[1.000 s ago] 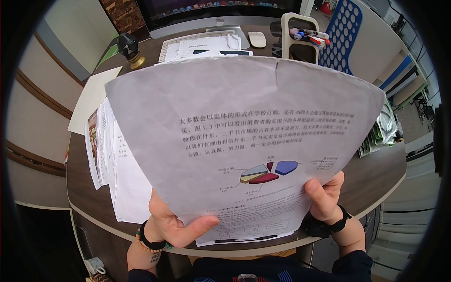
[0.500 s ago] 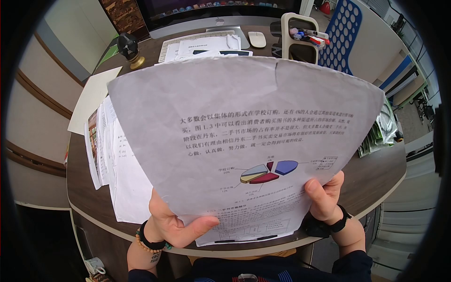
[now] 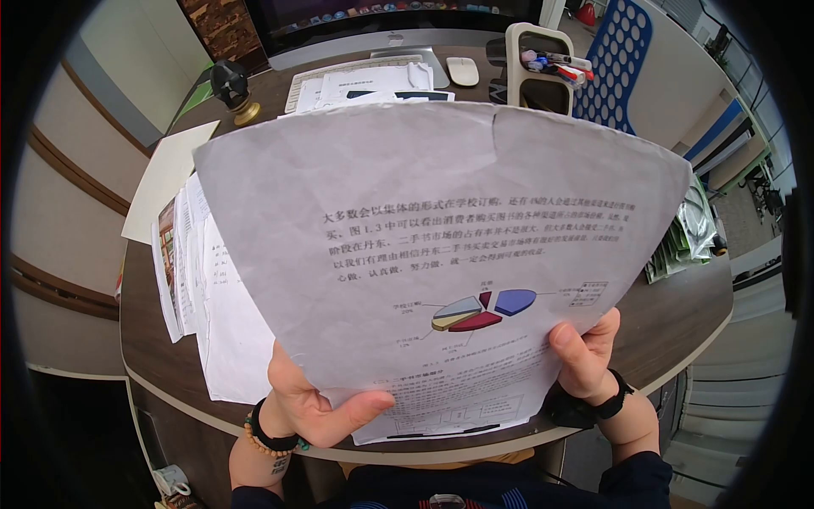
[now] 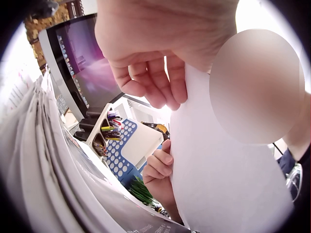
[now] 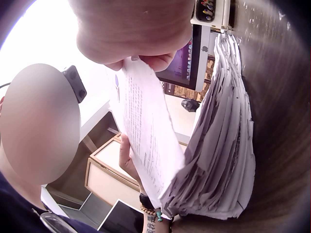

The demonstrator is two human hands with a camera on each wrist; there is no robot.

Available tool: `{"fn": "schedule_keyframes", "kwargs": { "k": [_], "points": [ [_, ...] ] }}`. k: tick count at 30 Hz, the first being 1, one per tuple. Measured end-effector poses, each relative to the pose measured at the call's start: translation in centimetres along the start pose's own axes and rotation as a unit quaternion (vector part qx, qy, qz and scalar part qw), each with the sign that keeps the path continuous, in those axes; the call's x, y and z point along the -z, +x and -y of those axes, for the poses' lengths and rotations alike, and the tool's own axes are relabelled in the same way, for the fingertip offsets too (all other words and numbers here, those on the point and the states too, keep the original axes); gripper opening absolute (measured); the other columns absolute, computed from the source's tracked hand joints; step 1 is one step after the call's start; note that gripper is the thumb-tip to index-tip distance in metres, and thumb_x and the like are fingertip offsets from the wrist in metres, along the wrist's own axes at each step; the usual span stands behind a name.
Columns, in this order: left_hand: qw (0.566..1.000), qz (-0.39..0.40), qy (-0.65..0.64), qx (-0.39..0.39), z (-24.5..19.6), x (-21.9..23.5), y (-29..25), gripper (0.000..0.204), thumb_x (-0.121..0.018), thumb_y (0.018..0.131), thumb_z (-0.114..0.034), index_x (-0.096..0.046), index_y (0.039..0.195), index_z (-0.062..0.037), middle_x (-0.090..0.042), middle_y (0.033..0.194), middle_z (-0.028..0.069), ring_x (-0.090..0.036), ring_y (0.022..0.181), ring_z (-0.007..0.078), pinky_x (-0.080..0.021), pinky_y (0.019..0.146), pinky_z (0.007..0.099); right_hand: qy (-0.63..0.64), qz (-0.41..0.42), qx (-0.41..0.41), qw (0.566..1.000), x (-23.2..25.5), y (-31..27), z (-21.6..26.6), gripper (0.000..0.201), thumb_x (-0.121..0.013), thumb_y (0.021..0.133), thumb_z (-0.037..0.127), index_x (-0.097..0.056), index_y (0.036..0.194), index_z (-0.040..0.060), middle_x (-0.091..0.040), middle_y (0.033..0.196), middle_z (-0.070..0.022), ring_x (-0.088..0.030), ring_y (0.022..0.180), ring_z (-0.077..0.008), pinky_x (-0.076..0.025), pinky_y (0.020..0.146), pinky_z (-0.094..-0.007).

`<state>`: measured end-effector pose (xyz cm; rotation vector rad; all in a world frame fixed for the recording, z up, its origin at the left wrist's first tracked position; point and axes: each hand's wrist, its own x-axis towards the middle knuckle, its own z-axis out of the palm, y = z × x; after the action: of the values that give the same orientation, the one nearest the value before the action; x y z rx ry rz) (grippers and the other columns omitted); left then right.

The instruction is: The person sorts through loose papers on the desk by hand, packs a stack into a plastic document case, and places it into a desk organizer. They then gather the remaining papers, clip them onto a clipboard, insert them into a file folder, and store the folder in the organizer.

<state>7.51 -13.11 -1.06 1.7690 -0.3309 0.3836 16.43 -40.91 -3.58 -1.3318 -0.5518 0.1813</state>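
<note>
A printed sheet with dark text and a coloured pie chart is held up tilted before the person, its upper edge bowed and a short tear at the top. My left hand grips its lower left side, thumb in front and fingers behind. On the opposite edge, my right hand pinches the paper, thumb on the printed face. The left wrist view shows curled fingers at the back of the page. Below the raised sheet, a thick stack of worn papers lies on the desk in the right wrist view.
More papers lie on the dark desk at the left. Behind stand a monitor, a mouse, a pen holder and a dark ornament on a gold base. Plastic-wrapped packets sit at the right edge.
</note>
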Motion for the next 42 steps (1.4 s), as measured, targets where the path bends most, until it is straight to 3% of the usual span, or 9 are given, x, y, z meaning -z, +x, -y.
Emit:
{"fn": "schedule_keyframes", "kwargs": {
  "k": [5, 12, 15, 18, 20, 24, 27, 32, 42],
  "points": [
    [1.0, -0.008, 0.009, -0.013, 0.1, 0.1, 0.1, 0.023, -0.075, 0.073, -0.009, -0.068, 0.091, 0.0035, -0.069, 0.093, 0.0151, -0.065, 0.084, 0.0254, -0.048, 0.076, 0.0313, 0.01, -0.004, 0.017, 1.0, 0.1, 0.1, -0.2, 0.031, -0.063, 0.089, 0.016, -0.063, 0.11, -0.0054, -0.066, 0.11, -0.013, -0.061, 0.097, -0.0168, -0.045, 0.086, -0.0304],
    [0.992, 0.049, 0.057, 0.097, 1.0, 0.1, 1.1, 0.014, -0.065, 0.085, -0.009, -0.065, 0.092, 0.0034, -0.067, 0.091, 0.0125, -0.064, 0.084, 0.0211, -0.048, 0.075, 0.0281, -0.044, -0.066, -0.049, 0.996, -0.1, 2.6, -0.6, 0.024, -0.058, 0.094, 0.01, -0.06, 0.111, -0.0072, -0.067, 0.105, -0.0108, -0.061, 0.092, -0.0117, -0.047, 0.08, -0.0249],
    [0.984, -0.12, -0.032, 0.125, 1.2, 0.2, 2.0, 0.02, -0.055, 0.093, -0.009, -0.057, 0.108, 0.0026, -0.058, 0.103, 0.007, -0.054, 0.1, 0.0146, -0.04, 0.089, 0.0278, 0.002, -0.054, -0.129, 0.99, 0.9, 3.8, -1.3, 0.023, -0.059, 0.094, 0.009, -0.059, 0.108, -0.0088, -0.067, 0.101, -0.0113, -0.063, 0.088, -0.0103, -0.05, 0.075, -0.0231],
    [0.966, -0.243, 0.027, 0.077, 0.4, 0.4, 2.6, 0.022, -0.049, 0.095, -0.013, -0.055, 0.109, 0.0022, -0.058, 0.108, 0.0098, -0.056, 0.099, 0.0151, -0.043, 0.083, 0.0278, 0.038, -0.028, -0.17, 0.984, 1.3, 4.1, -2.5, 0.024, -0.059, 0.093, 0.008, -0.058, 0.108, -0.0099, -0.068, 0.099, -0.0121, -0.065, 0.084, -0.0108, -0.052, 0.073, -0.0241],
    [0.969, -0.236, 0.031, 0.072, -0.9, 1.6, 1.7, 0.021, -0.052, 0.092, -0.011, -0.055, 0.109, 0.0017, -0.056, 0.114, 0.01, -0.057, 0.1, 0.0171, -0.043, 0.084, 0.0287, 0.015, -0.013, -0.206, 0.978, 1.3, 3.8, -2.7, 0.024, -0.059, 0.093, 0.009, -0.057, 0.109, -0.0094, -0.068, 0.097, -0.0114, -0.065, 0.083, -0.0107, -0.052, 0.073, -0.0234],
    [0.955, -0.037, 0.287, 0.066, -4.7, 4.4, -1.2, 0.041, -0.07, 0.075, -0.004, -0.055, 0.114, -0.0012, -0.056, 0.119, 0.0119, -0.053, 0.114, 0.0253, -0.041, 0.095, 0.036, 0.015, -0.003, -0.193, 0.981, 0.5, 3.4, -2.0, 0.024, -0.059, 0.093, 0.009, -0.057, 0.109, -0.0086, -0.068, 0.097, -0.0112, -0.065, 0.082, -0.0106, -0.052, 0.073, -0.0235],
    [0.869, 0.116, 0.453, 0.161, -5.9, 4.5, -3.7, 0.071, -0.085, 0.061, -0.015, -0.053, 0.124, -0.0039, -0.047, 0.135, 0.0142, -0.037, 0.132, 0.0387, -0.034, 0.106, 0.0457, 0.018, 0.001, -0.196, 0.98, 0.0, 3.5, -0.8, 0.026, -0.061, 0.092, 0.009, -0.056, 0.112, -0.0081, -0.068, 0.097, -0.01, -0.065, 0.081, -0.0096, -0.052, 0.072, -0.0221],
    [0.821, 0.133, 0.507, 0.228, -4.3, 4.6, -7.1, 0.079, -0.087, 0.06, -0.02, -0.051, 0.129, -0.0054, -0.042, 0.14, 0.0136, -0.035, 0.134, 0.0373, -0.033, 0.108, 0.0454, 0.015, 0.015, -0.199, 0.98, -0.4, 3.4, -2.2, 0.039, -0.062, 0.089, 0.002, -0.049, 0.124, -0.0082, -0.068, 0.094, -0.0093, -0.065, 0.079, -0.0095, -0.051, 0.068, -0.0207],
    [0.88, 0.1, 0.421, 0.197, -2.7, 5.6, -9.0, 0.04, -0.076, 0.075, -0.007, -0.063, 0.113, -0.0053, -0.059, 0.125, 0.0147, -0.05, 0.124, 0.0331, -0.044, 0.1, 0.0398, -0.023, -0.022, -0.143, 0.989, 0.0, 3.7, -2.0, 0.045, -0.06, 0.084, -0.007, -0.047, 0.127, -0.0043, -0.062, 0.09, -0.0057, -0.063, 0.07, -0.006, -0.048, 0.062, -0.0167]
  ]
}}
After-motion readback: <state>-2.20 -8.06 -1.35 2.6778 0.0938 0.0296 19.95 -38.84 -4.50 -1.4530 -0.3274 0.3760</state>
